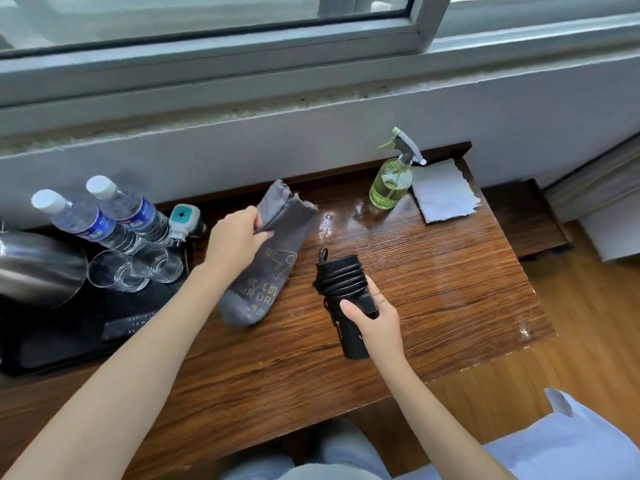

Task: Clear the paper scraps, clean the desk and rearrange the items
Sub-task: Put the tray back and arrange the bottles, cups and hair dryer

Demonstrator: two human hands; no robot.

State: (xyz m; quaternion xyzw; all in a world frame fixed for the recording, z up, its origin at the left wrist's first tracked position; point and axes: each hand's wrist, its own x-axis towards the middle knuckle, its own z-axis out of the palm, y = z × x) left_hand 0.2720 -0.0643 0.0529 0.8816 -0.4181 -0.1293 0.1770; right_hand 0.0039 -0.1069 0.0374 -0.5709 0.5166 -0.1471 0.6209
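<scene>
Right hand (pixel 375 318) round hair dryer (pixel 341 306), mid-desk (pixel 467 289).

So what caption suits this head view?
Left hand pinches grey fabric pouch open; right hand holds cord-wrapped black hair dryer over wooden desk.

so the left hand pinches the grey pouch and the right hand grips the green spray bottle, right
Not quite. In the head view the right hand grips the black hair dryer; the green spray bottle stands untouched at the desk's back. The left hand does pinch the grey pouch.
</scene>
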